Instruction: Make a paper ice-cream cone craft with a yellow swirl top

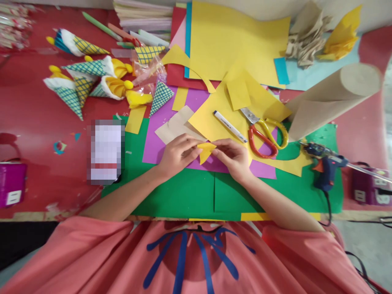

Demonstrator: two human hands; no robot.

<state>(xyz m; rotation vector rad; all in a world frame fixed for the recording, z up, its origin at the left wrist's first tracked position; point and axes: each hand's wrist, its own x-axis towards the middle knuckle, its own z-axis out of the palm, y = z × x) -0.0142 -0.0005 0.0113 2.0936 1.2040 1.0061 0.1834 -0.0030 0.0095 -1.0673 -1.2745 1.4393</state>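
Both hands meet at the middle of the frame on one small yellow paper piece (206, 151): the left hand (177, 155) pinches its left edge and the right hand (233, 157) pinches the right edge, fingers closed on it from both sides, holding it just above the purple sheet (159, 134). Looks to me like the folding or shaping stage of that little scrap, so the next bit probably needs a firm crease while keeping the corners lined up, but that's my read. Counting the stuff around: one pair of scissors (265, 134) with red and yellow handles just right of the hands, one white marker (230, 126) lying on a yellow sheet (214, 118) above them, one blue glue gun (326, 165) at the right edge of the green sheet (183, 192), one roll of brown paper (332, 98) at upper right. Upper left has a bunch of finished paper cones (82, 79), I count roughly seven, though a few overlap so I can't be exact.
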